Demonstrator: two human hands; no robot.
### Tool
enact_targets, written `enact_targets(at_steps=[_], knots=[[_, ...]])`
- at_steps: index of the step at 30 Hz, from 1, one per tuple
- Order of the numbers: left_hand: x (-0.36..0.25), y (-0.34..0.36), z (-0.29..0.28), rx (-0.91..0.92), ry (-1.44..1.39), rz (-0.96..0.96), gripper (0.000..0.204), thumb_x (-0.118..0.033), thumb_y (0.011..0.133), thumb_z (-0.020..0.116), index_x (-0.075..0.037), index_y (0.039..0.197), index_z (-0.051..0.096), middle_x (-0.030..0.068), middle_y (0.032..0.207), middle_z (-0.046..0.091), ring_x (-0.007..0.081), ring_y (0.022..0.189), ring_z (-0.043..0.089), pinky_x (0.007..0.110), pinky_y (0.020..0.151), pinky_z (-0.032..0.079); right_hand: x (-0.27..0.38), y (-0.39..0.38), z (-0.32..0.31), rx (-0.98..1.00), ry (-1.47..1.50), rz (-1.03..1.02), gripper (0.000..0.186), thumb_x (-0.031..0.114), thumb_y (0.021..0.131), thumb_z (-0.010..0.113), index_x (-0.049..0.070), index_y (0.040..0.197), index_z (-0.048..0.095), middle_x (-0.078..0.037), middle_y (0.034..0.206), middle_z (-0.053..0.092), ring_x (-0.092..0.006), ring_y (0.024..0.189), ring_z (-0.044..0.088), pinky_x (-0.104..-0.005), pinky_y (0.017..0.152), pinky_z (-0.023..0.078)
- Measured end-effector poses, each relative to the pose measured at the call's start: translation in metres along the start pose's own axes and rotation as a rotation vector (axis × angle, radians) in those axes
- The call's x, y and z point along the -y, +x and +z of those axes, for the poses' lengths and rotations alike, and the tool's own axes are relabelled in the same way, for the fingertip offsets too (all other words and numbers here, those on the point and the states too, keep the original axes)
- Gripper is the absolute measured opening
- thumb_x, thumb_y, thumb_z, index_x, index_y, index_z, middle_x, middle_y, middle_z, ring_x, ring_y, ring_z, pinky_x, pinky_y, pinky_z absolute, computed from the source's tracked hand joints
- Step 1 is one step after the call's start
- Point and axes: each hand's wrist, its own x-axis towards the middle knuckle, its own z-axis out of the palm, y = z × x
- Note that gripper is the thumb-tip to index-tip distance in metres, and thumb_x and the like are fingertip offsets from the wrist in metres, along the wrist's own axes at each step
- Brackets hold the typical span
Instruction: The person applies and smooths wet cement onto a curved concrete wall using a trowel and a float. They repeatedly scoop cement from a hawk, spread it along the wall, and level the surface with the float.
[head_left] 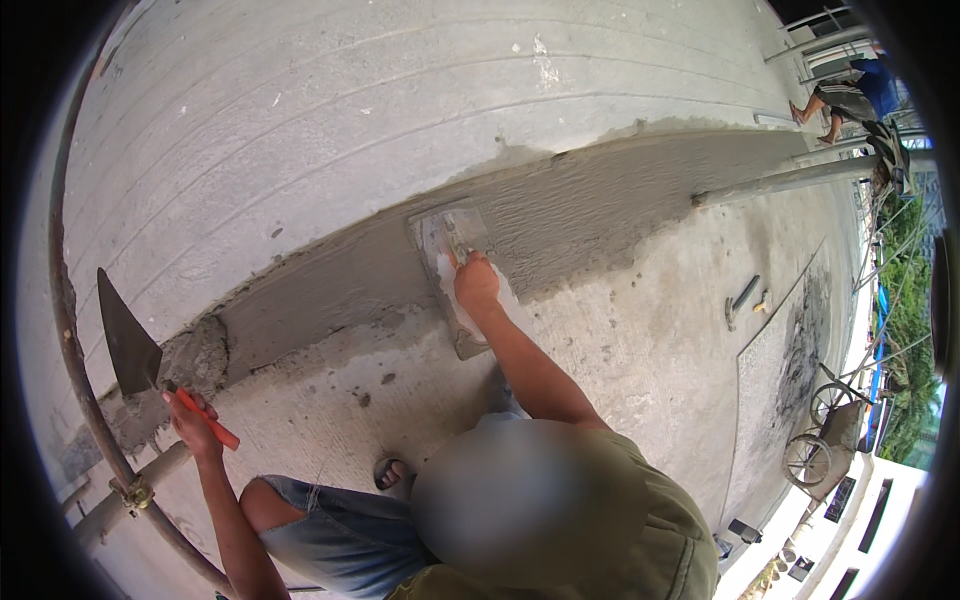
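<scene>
OK, trowel (130, 342) LH (196, 425), float (443, 280) RH (477, 283).

Mortar strip (600, 200): room to pass right of the float (466, 338), as far as the slanting pole (780, 182).
Float: lies across the strip under the right hand (477, 282), blocking that stretch.
Left side: 2 poles (75, 345) crossing at a clamp (132, 492) stand near the left hand (197, 424) and trowel (128, 345).
Floor (620, 345): open stretch between the right forearm (545, 372) and the dark-handled tool (745, 292).
Bent knee (268, 506): crowds the left forearm (234, 530) on its right.
</scene>
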Motion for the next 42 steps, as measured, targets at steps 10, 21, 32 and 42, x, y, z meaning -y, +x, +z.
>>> enact_targets(at_steps=[10, 21, 32, 42], knots=[[0.002, -0.002, -0.006, 0.007, -0.030, -0.005, 0.052, -0.059, 0.092, 0.033, -0.009, 0.086, 0.044, 0.0013, 0.062, 0.043, 0.0114, 0.047, 0.042, 0.025, 0.042, 0.035, 0.060, -0.041, 0.044, 0.113, 0.042, -0.133, 0.035, 0.031, 0.093, 0.045, -0.002, 0.105, 0.049, -0.025, 0.100, 0.058, -0.0375, 0.091, 0.061, -0.0404, 0.080, 0.050], [-0.009, -0.011, -0.003, 0.005, -0.039, -0.009, 0.050, -0.057, 0.093, 0.032, -0.009, 0.084, 0.044, 0.0017, 0.061, 0.042, 0.0126, 0.046, 0.042, 0.026, 0.042, 0.035, 0.120, -0.113, 0.006, 0.222, 0.263, -0.454, 0.032, 0.013, 0.083, 0.056, -0.005, 0.108, 0.047, -0.025, 0.093, 0.058, -0.0417, 0.086, 0.059, -0.0463, 0.076, 0.049], [-0.016, -0.020, -0.012, -0.025, -0.114, -0.015, 0.049, -0.055, 0.095, 0.030, -0.009, 0.085, 0.045, 0.0010, 0.061, 0.042, 0.0121, 0.045, 0.041, 0.026, 0.042, 0.034, 0.005, -0.013, -0.047, 0.086, 0.070, -0.149, 0.038, 0.021, 0.086, 0.051, -0.002, 0.114, 0.040, -0.029, 0.089, 0.061, -0.0443, 0.086, 0.060, -0.0486, 0.077, 0.047], [-0.011, -0.025, -0.027, -0.033, -0.130, -0.016, 0.051, -0.057, 0.094, 0.031, -0.008, 0.088, 0.046, 0.0010, 0.061, 0.043, 0.0121, 0.046, 0.042, 0.025, 0.043, 0.034, 0.011, 0.009, -0.016, 0.002, 0.011, -0.168, 0.030, 0.021, 0.086, 0.050, -0.004, 0.102, 0.046, -0.030, 0.083, 0.061, -0.0455, 0.082, 0.060, -0.0490, 0.075, 0.048]])
